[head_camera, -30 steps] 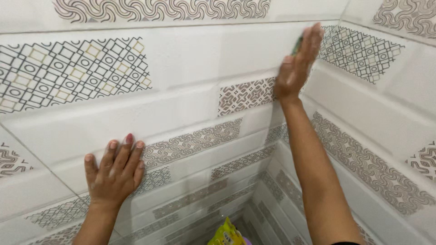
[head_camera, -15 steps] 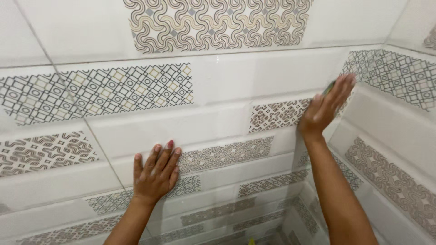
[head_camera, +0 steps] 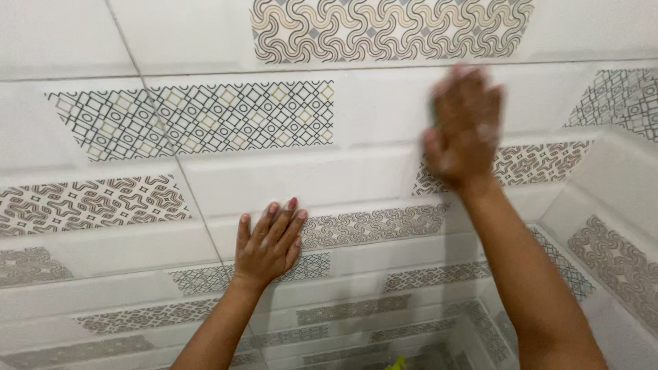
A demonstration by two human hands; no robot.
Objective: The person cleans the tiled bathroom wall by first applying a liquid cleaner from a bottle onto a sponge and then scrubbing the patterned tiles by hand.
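My left hand point(head_camera: 269, 245) lies flat on the tiled wall point(head_camera: 274, 181), palm down and fingers stretched, holding nothing. It rests at the end of a grey patterned band. My right hand point(head_camera: 465, 130) is higher and to the right, blurred by motion, pressed against a white tile near the corner. A sliver of a green scrub pad point(head_camera: 437, 92) shows at the left edge of its fingers; the rest of the pad is hidden under the hand.
White glossy tiles with grey and beige patterned strips cover the wall. A second tiled wall point(head_camera: 617, 226) meets it at a corner on the right. A yellow-green object point(head_camera: 396, 363) peeks in at the bottom edge.
My right hand has swept left, away from the corner, and is now blurred. The view has shifted right and upward. My left hand stays flat on the same tile.
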